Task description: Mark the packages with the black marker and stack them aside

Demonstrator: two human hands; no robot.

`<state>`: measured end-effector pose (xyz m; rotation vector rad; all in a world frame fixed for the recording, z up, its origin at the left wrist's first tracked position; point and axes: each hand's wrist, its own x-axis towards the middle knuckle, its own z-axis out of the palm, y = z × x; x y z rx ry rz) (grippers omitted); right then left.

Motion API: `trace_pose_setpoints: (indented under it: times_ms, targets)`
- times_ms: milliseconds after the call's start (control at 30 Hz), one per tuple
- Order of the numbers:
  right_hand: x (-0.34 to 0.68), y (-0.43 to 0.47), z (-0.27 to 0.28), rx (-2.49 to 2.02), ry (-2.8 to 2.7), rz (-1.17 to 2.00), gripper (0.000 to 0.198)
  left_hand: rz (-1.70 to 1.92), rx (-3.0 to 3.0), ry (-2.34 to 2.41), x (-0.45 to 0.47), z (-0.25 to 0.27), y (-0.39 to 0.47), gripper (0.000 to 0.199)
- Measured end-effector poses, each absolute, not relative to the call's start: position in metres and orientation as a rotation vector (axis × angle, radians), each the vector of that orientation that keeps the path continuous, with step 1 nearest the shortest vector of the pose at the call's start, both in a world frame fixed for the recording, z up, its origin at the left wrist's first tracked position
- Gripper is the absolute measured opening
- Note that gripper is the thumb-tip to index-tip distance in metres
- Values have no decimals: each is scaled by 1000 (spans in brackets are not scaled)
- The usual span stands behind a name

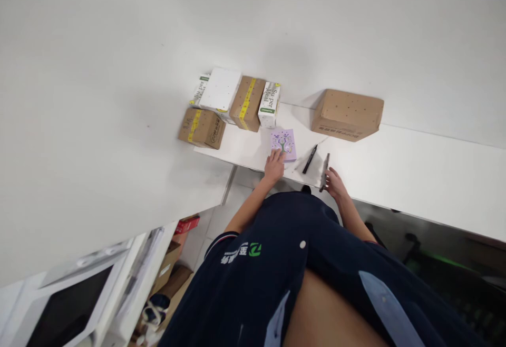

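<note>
My left hand [274,164] lies with its fingers stretched out over the near left part of a small purple box [289,145] with a flower-like print. The box rests flat on the white table. In my right hand [334,182] is a thin dark slab that looks like a smartphone [324,173], seen nearly edge-on and tilted up at the table's front edge. Between the two hands a black pen [310,158] lies slanted on the table.
Behind the purple box stand a white "Super Meal" carton [270,105], a taped brown carton [247,103], a white box [221,88] and another taped brown box [202,127]. A large brown carton [348,114] stands at the back right on the white table [427,167]. A white appliance [75,294] is at lower left.
</note>
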<state>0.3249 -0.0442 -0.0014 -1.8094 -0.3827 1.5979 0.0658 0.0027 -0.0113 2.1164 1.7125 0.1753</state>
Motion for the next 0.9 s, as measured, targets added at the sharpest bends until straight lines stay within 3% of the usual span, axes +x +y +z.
trace_pose_setpoints:
  times_ms: [100,300,433,533,733,900]
  targets:
    - [293,-33,17,-1504,-490,1770,57,278,2014,1755,68,-7,-4,55]
    - [243,-15,54,-1177,-579,1979,45,882,1220,1564,84,7,-30,44]
    - [227,-4,64,-1091,-500,2113,43,1149,496,1330,95,25,-35,53]
    - [216,-2,65,-1077,-535,2133,47,1288,329,1263,97,41,-33,47]
    - [204,-8,64,-1094,-598,2095,49,1388,254,1202,92,60,-35,39]
    - [209,-8,63,-985,-409,2286,48,1285,170,1260,91,64,-38,39]
